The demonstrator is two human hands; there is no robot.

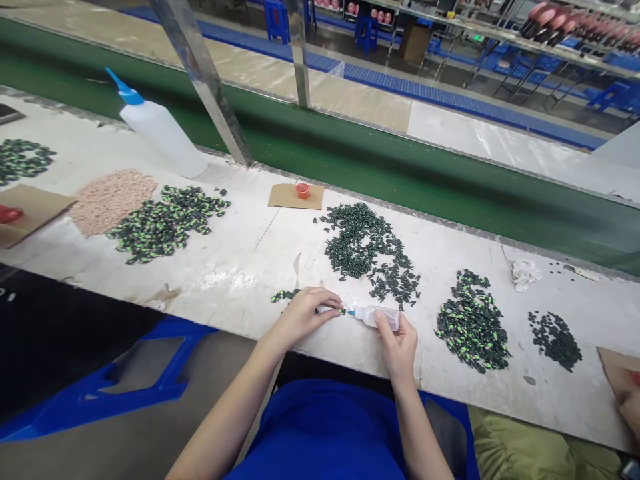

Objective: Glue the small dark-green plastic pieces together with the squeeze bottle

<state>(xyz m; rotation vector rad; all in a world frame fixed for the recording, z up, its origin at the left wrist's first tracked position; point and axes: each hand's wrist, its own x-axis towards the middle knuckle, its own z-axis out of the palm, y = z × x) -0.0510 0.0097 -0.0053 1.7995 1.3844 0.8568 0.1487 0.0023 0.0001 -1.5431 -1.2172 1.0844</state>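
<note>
My left hand (305, 313) pinches a small dark green part (341, 311) at the near edge of the white bench (250, 253). My right hand (397, 343) grips a small clear squeeze bottle (377, 316) with a blue nozzle. The nozzle tip points left and meets the pinched part. A few green-and-dark parts (283, 295) lie just left of my left hand. A broad pile of dark green parts (367, 250) spreads just beyond both hands.
A pile of green-marked parts (473, 327) and a small dark pile (555, 339) lie to the right. Further left are a green-marked pile (165, 223), pink pieces (110, 200) and a big white bottle (157, 130). An orange cup (303, 190) sits on cardboard. A green conveyor (400, 167) runs behind.
</note>
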